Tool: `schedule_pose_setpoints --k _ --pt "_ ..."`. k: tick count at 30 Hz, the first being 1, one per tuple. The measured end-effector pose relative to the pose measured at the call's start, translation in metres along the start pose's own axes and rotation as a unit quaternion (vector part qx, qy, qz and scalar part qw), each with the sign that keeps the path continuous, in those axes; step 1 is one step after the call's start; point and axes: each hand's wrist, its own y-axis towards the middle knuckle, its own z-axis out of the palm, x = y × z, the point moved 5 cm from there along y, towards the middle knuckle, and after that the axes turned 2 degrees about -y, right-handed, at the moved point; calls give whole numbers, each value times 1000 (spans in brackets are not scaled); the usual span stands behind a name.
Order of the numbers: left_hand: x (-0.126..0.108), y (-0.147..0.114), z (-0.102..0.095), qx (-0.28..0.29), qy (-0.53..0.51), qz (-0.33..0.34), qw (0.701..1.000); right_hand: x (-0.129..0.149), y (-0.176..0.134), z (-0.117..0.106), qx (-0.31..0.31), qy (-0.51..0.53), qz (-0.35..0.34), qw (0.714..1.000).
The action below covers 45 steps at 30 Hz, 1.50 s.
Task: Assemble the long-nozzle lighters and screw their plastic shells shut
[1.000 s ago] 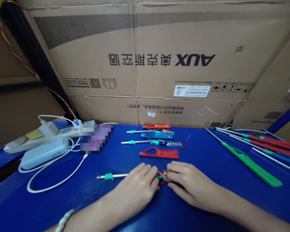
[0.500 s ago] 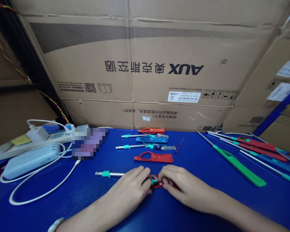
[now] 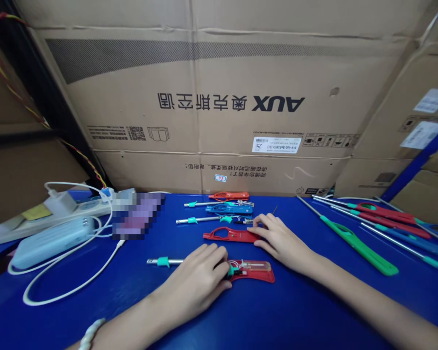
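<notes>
My left hand (image 3: 208, 267) is closed around a red lighter shell half (image 3: 266, 277) lying on the blue table. A metal tube (image 3: 175, 262) with a turquoise collar (image 3: 163, 262) extends left from it. White wires, a black part (image 3: 239, 273) and a clear fuel tank (image 3: 256, 266) lie in its right part. My right hand (image 3: 277, 240) is at the right end of another red shell half (image 3: 233, 235), thumb and fingers at its two edges. Behind those fingers, a second tube with a turquoise collar (image 3: 192, 220) and wired parts lies partly hidden.
Farther back lie a blue shell half (image 3: 229, 209) and an orange one (image 3: 229, 195). Long lighters, including a green one (image 3: 359, 243), lie at right. At left are a phone (image 3: 138, 216), power bank (image 3: 53, 243), white cable (image 3: 69, 296) and power strip (image 3: 95, 209). Cardboard (image 3: 204, 121) stands behind.
My right hand has left the near shell half and moved away from me to the other red shell half, uncovering the clear tank. My left hand stays at the near one.
</notes>
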Motion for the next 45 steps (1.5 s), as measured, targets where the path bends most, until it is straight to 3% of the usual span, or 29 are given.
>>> schedule_pose_setpoints --k 8,14,21,28,32,38,45 --pt "22 -2 -15 -91 -31 -52 994 6 -1 -1 -23 45 21 999" --pt "49 -2 -18 -139 -32 -104 984 11 0 1 -46 14 -2 999" --pt "59 0 -7 -74 -76 -92 990 20 1 2 -55 -36 -55 996" --pt "57 1 -16 -85 -176 -92 976 21 -1 -10 -73 10 -42 996" --pt "53 1 -28 -98 -219 -62 969 24 -5 -20 -31 78 -21 996" --pt "48 0 -39 -75 -243 -33 967 34 -8 -24 96 85 -12 992" --pt "39 -3 -32 31 -210 -16 977 45 -13 -24 87 36 -47 994"
